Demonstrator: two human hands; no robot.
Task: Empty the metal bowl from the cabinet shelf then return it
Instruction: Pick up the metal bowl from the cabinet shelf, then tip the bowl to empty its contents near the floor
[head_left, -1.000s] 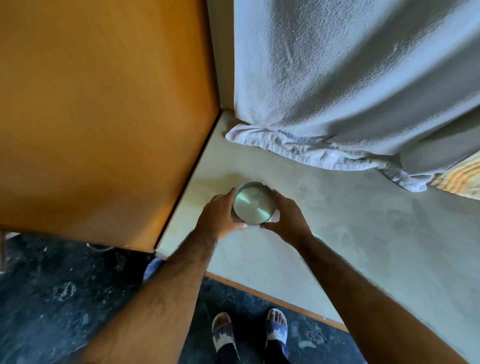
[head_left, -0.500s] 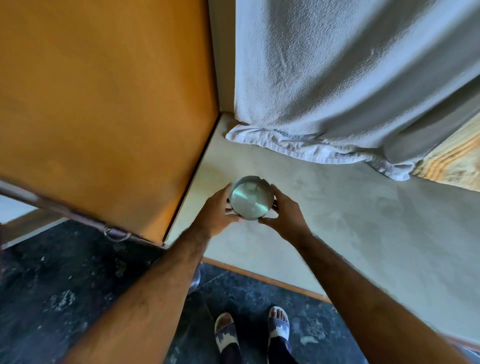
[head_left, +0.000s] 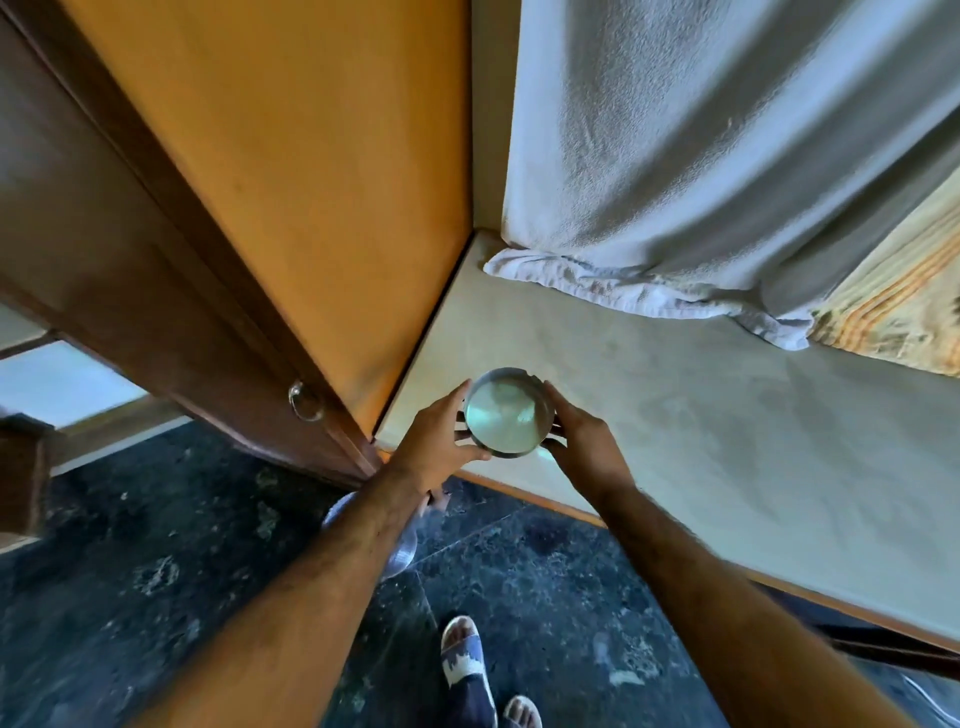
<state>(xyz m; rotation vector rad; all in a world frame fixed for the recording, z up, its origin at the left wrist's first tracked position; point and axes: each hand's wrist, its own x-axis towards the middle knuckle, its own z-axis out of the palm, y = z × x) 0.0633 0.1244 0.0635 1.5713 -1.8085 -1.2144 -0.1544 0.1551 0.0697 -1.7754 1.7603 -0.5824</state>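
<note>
Single head view, steeply downward, close over shelf (head_left: 727, 441)

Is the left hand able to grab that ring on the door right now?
Probably not yet: the left hand is busy holding the metal bowl with the right hand. The ring handle has nothing in front of it.

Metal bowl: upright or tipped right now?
Upright. The metal bowl shows its open mouth to the camera, held between left hand and right hand over the shelf.

No readable text or labels, though the view is blurred.
</note>
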